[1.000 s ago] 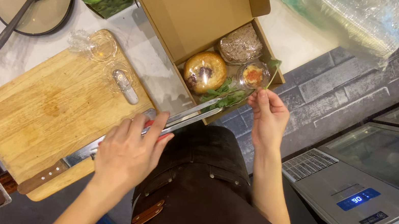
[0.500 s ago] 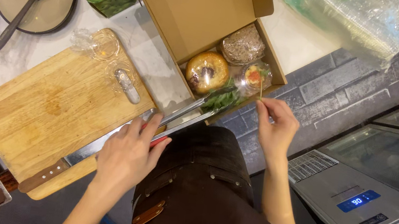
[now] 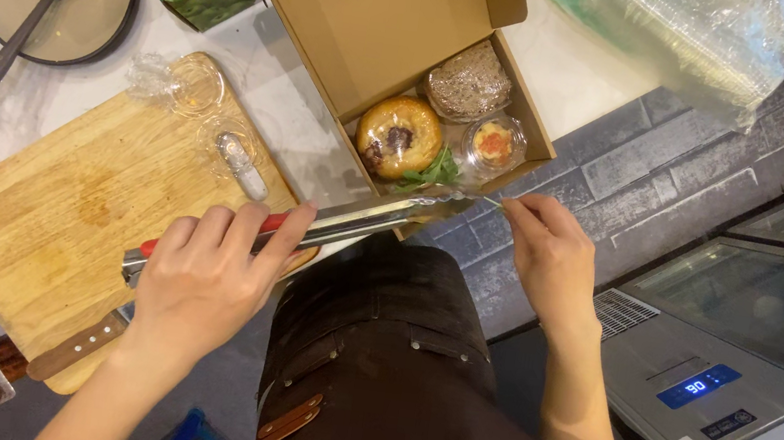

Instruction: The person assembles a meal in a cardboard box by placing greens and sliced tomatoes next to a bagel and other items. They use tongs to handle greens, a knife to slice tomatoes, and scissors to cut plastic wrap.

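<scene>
Head view: left hand grips shiny metal tongs; cardboard box open.

R hand pulled back from box.

Brown cardboard box, green leaves, red-handled silver tongs

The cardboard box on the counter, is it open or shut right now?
Open. The cardboard box has its lid flap folded back, so the bagel, seeded bread and small sauce cup inside show from above.
</scene>
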